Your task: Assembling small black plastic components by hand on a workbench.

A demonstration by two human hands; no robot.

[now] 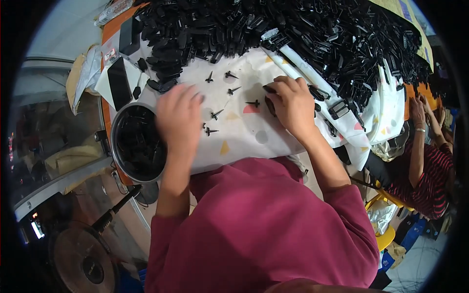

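Note:
My left hand (180,119) is smeared by motion above the cloth-covered table, beside a round metal bowl (114,152) holding dark pieces. Its fingers do not show clearly. To the right, my right hand (293,105) rests low over the cloth, its thumb and fingers closed around a small black plastic piece (270,106) that is partly hidden. Between the two hands lie several small black pointed parts, among them one pin-like part (234,91) and another (253,103) close to my right fingertips.
A large heap of black plastic parts (220,29) covers the far side of the table. Beyond my right hand are a white strip (305,68) and loose black clips (338,110). A phone-like black slab (118,84) lies far left. Another person (425,166) sits at right; a fan (83,261) stands lower left.

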